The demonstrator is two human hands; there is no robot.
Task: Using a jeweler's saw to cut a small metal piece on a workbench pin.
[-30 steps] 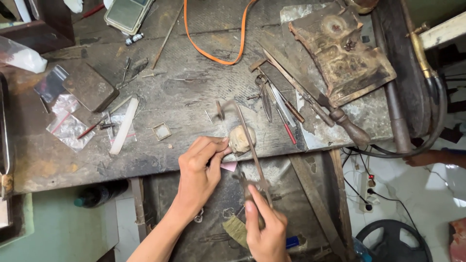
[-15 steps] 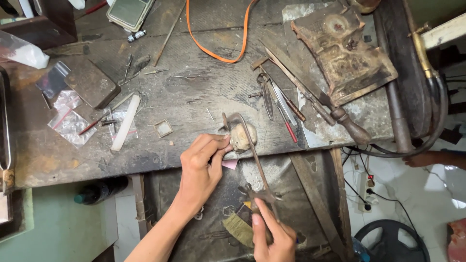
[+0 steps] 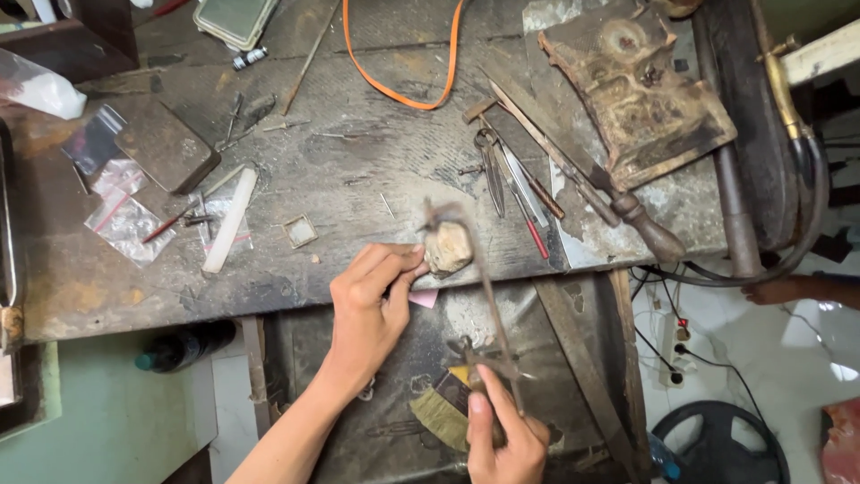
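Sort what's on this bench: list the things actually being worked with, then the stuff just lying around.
In use:
left hand, pressing against the pale block
pale block at the bench edge
right hand, holding the saw frame
saw frame

Lying about:
orange cord
scissors
white stick
plastic bags
rusty metal block
brush

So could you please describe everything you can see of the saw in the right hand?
The saw is a thin, dark metal frame, blurred as if moving. It runs from its handle in the right hand up to a bent end above the pale block at the bench edge. The frame passes just right of the block, which the left hand steadies. Its blade is too fine to make out.
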